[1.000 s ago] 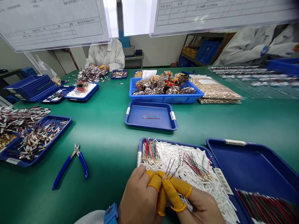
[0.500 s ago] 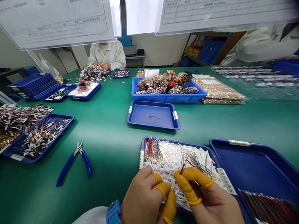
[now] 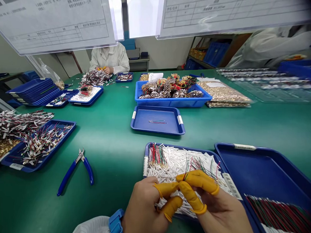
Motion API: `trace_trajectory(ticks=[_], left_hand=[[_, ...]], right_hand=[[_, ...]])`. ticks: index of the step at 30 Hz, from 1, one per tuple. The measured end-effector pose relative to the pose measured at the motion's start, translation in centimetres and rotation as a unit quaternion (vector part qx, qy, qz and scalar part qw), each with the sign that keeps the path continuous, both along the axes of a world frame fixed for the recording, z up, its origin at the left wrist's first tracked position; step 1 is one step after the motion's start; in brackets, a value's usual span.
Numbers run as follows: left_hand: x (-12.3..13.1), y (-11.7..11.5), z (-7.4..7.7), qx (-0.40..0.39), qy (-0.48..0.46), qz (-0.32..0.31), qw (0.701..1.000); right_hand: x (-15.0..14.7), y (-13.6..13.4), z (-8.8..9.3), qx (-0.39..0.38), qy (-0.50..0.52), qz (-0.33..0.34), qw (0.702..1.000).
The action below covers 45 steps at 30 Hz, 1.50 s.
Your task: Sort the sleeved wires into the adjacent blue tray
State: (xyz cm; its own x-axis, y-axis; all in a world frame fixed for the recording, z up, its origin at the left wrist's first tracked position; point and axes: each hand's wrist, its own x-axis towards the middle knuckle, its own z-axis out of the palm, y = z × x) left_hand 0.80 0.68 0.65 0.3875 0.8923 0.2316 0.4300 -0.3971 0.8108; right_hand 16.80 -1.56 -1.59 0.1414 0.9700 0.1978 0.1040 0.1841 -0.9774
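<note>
My right hand (image 3: 207,196), with yellow finger cots on thumb and forefinger, pinches a small bunch of thin wires (image 3: 185,176), dark, red and green. The tip of my left forefinger meets these fingertips. My left hand (image 3: 151,206) has its yellow-covered thumb and forefinger curled toward each other; anything small between their tips is hidden. Both hands are over a blue tray (image 3: 145,165) full of short white tubes (image 3: 179,158). Red and green wires (image 3: 157,154) stand at its left end, and more wires (image 3: 201,166) lie on the tubes at right.
Blue-handled cutters (image 3: 81,161) lie at left, beside a tray of wired parts (image 3: 43,142). A blue tray (image 3: 156,126) with a few wires lies ahead, before a bin (image 3: 170,101) of metal parts. At right, another tray (image 3: 263,170) holds wire rows. A co-worker (image 3: 109,58) sits opposite.
My left forefinger has straightened and moved right to meet my right fingertips, while its thumb sits lower. The wires stay in my right hand. The view has shifted slightly.
</note>
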Motion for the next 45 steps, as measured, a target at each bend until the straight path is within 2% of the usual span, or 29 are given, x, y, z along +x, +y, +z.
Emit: trace_trajectory(ticks=[6, 10, 14, 18, 20, 23, 25, 27, 30, 36, 40, 43, 45], left_hand=[[0.0, 0.2, 0.3, 0.035, -0.023, -0.024, 0.999], [-0.1, 0.4, -0.2, 0.074, -0.006, -0.052, 0.996], [-0.4, 0.3, -0.4, 0.082, -0.003, -0.088, 0.993], [-0.6, 0.2, -0.5, 0.083, -0.011, -0.109, 0.990], [-0.7, 0.3, -0.5, 0.099, -0.024, -0.116, 0.988], [-0.9, 0.3, -0.2, 0.119, -0.047, -0.102, 0.987], [-0.9, 0.4, 0.0, 0.125, -0.059, -0.079, 0.987], [-1.0, 0.4, 0.2, 0.134, -0.061, -0.064, 0.987], [-1.0, 0.5, 0.3, 0.148, -0.055, -0.062, 0.985], [-1.1, 0.7, -0.1, 0.160, -0.046, -0.063, 0.984], [-1.1, 0.7, -0.3, 0.164, -0.046, -0.063, 0.983], [-1.0, 0.6, -0.4, 0.159, -0.044, -0.060, 0.985], [-0.9, 0.6, -0.5, 0.157, -0.041, -0.052, 0.985]], right_hand=[[-0.5, -0.1, 0.2, -0.013, 0.016, 0.004, 1.000], [-1.5, -0.2, 0.5, 0.017, 0.016, -0.035, 0.999], [-2.8, -0.3, 0.8, 0.034, 0.011, -0.086, 0.996], [-2.7, -0.5, 2.2, 0.025, -0.031, -0.102, 0.994], [-0.6, -1.1, 3.6, -0.016, -0.075, -0.118, 0.990], [5.2, -2.5, 5.4, -0.082, -0.176, -0.140, 0.971], [9.5, -3.5, 5.9, -0.116, -0.283, -0.196, 0.931], [12.7, -4.0, 5.7, -0.186, -0.381, -0.192, 0.885], [14.6, -3.9, 4.8, -0.216, -0.449, -0.175, 0.849], [14.0, -3.4, 3.4, -0.210, -0.475, -0.134, 0.844], [14.3, -3.5, 3.7, -0.220, -0.486, -0.155, 0.832], [12.8, -2.4, 4.4, -0.210, -0.488, -0.166, 0.831], [10.7, -1.1, 4.7, -0.192, -0.497, -0.148, 0.833]])
